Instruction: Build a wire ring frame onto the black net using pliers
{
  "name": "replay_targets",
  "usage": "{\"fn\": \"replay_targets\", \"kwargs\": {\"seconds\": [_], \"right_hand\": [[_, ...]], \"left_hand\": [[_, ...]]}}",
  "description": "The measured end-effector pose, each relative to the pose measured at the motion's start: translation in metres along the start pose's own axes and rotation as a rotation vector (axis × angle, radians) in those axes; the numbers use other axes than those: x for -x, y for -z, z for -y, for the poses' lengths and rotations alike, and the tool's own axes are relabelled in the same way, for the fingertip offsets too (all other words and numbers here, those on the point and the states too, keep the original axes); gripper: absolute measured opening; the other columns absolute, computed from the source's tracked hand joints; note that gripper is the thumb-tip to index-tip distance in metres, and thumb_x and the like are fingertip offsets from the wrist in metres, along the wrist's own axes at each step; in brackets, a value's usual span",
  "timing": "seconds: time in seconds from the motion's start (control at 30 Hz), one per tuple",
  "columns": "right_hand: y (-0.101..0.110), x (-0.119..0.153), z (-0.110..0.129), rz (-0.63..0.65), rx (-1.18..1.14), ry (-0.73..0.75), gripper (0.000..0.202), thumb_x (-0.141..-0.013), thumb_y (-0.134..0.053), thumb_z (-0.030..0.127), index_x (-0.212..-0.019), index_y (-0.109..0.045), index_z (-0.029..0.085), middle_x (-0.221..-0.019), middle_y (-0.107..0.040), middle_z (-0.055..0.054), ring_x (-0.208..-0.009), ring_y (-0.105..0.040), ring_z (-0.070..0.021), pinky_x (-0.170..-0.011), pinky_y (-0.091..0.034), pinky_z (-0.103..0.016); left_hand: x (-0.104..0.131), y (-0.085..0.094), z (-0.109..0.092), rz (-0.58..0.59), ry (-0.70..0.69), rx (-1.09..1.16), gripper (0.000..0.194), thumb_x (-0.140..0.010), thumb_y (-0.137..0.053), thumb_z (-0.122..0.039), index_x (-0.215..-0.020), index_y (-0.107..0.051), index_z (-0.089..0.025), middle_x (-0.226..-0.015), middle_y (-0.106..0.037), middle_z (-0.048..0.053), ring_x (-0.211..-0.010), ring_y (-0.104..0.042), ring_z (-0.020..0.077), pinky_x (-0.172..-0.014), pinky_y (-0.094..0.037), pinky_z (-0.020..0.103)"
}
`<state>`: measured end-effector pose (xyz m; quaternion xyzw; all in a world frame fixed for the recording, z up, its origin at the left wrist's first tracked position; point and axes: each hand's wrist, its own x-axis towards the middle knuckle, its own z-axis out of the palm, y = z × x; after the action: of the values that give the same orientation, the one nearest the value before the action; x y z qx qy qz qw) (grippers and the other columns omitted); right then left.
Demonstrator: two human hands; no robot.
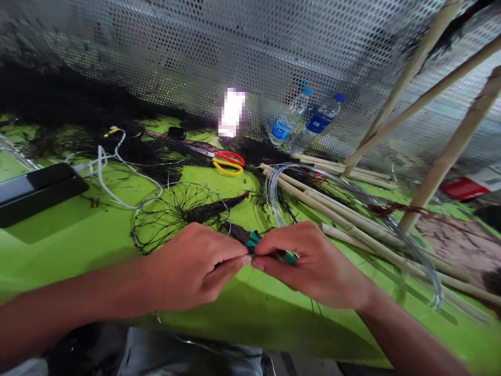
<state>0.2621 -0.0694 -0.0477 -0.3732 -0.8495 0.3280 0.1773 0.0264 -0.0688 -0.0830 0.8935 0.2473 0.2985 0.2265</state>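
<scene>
My left hand (191,269) and my right hand (313,261) meet above the front of the green table, thumbs and forefingers pinched tip to tip. What lies between the fingertips is too small and covered to make out. Just behind the fingers is a pair of pliers (250,238) with green handles, partly hidden by my right hand. A thin wire hoop (135,230) carrying black netting (164,214) lies past my left hand, which covers its near side. The netting gathers into a dark bunch (215,208) with a red tip. Thin dark strands hang below my right hand.
Red-and-yellow-handled scissors (229,162) lie behind the hoop. A black power bank (39,188) with a white cable (104,177) is at left. Bamboo poles (352,224) and coiled clear line (276,196) occupy the right. Two water bottles (287,120) and a bright screen (233,112) stand behind.
</scene>
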Motion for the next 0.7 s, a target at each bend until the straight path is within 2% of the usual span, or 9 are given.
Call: {"fn": "replay_targets", "kwargs": {"seconds": [0.17,0.23,0.3,0.33,0.4,0.5,0.57,0.6,0.7], "right_hand": [[-0.008,0.011,0.018,-0.223,0.697,0.424,0.030,-0.102,-0.055,0.011,-0.079,-0.073,0.020,-0.063,-0.066,-0.003,-0.055,-0.052,-0.0171,-0.052,-0.036,-0.036],[-0.010,0.013,0.024,-0.251,0.827,0.515,0.028,-0.099,-0.055,0.009,-0.086,-0.076,0.021,-0.073,-0.075,-0.008,-0.060,-0.058,-0.0202,-0.051,-0.039,-0.037],[-0.012,0.013,0.028,-0.286,0.828,0.497,0.026,-0.099,-0.057,0.009,-0.091,-0.078,0.021,-0.077,-0.078,-0.009,-0.061,-0.062,-0.0204,-0.050,-0.040,-0.036],[-0.012,0.013,0.029,-0.308,0.778,0.426,0.024,-0.099,-0.058,0.011,-0.090,-0.078,0.021,-0.073,-0.077,-0.007,-0.059,-0.061,-0.0192,-0.051,-0.040,-0.035],[-0.009,0.010,0.028,-0.277,0.534,0.165,0.024,-0.102,-0.060,0.018,-0.085,-0.076,0.021,-0.065,-0.073,-0.002,-0.054,-0.059,-0.0155,-0.051,-0.039,-0.032],[-0.003,0.004,0.022,-0.036,-0.196,-0.249,0.027,-0.101,-0.066,0.040,-0.087,-0.077,0.020,-0.070,-0.075,-0.001,-0.056,-0.061,-0.0119,-0.050,-0.042,-0.025],[0.000,0.001,0.016,0.084,-0.634,-0.363,0.033,-0.096,-0.072,0.049,-0.092,-0.079,0.017,-0.080,-0.080,-0.004,-0.059,-0.063,-0.0117,-0.052,-0.045,-0.024],[0.000,-0.001,0.013,0.084,-0.773,-0.387,0.034,-0.092,-0.076,0.050,-0.094,-0.081,0.016,-0.083,-0.080,-0.006,-0.059,-0.063,-0.0114,-0.054,-0.046,-0.024],[-0.005,-0.002,0.006,0.031,-0.963,-0.454,0.028,-0.083,-0.087,0.042,-0.093,-0.084,0.016,-0.082,-0.081,-0.006,-0.057,-0.061,-0.0094,-0.053,-0.044,-0.022]], "left_hand": [[0.002,0.002,-0.002,-0.029,0.025,0.048,0.036,-0.103,-0.053,-0.016,-0.069,-0.042,-0.019,-0.057,-0.040,-0.009,-0.049,-0.030,0.0062,-0.050,-0.023,0.027],[0.001,0.004,-0.002,-0.058,0.003,0.037,0.036,-0.105,-0.052,-0.018,-0.069,-0.043,-0.019,-0.056,-0.040,-0.009,-0.048,-0.031,0.0058,-0.050,-0.024,0.026],[0.000,0.006,-0.003,-0.086,-0.026,-0.023,0.035,-0.107,-0.049,-0.019,-0.071,-0.047,-0.019,-0.057,-0.045,-0.008,-0.048,-0.036,0.0059,-0.051,-0.026,0.025],[0.000,0.007,-0.003,-0.096,-0.038,-0.063,0.034,-0.107,-0.048,-0.019,-0.073,-0.049,-0.019,-0.058,-0.048,-0.008,-0.049,-0.039,0.0062,-0.052,-0.028,0.025],[0.001,0.009,-0.002,-0.120,-0.071,-0.138,0.032,-0.107,-0.047,-0.019,-0.076,-0.053,-0.020,-0.060,-0.055,-0.007,-0.051,-0.047,0.0073,-0.054,-0.031,0.025],[0.004,0.010,0.002,-0.166,-0.134,-0.177,0.026,-0.107,-0.048,-0.020,-0.083,-0.058,-0.021,-0.065,-0.063,-0.005,-0.054,-0.055,0.0090,-0.055,-0.035,0.025],[0.007,0.009,0.006,-0.195,-0.166,-0.169,0.022,-0.107,-0.049,-0.021,-0.087,-0.059,-0.021,-0.068,-0.066,-0.004,-0.054,-0.057,0.0091,-0.054,-0.035,0.025],[0.008,0.009,0.008,-0.201,-0.172,-0.164,0.021,-0.107,-0.050,-0.021,-0.088,-0.059,-0.021,-0.068,-0.067,-0.004,-0.054,-0.058,0.0090,-0.054,-0.036,0.024],[0.011,0.008,0.012,-0.196,-0.178,-0.163,0.020,-0.107,-0.049,-0.020,-0.090,-0.060,-0.021,-0.068,-0.067,-0.004,-0.055,-0.058,0.0093,-0.055,-0.036,0.025]]}}
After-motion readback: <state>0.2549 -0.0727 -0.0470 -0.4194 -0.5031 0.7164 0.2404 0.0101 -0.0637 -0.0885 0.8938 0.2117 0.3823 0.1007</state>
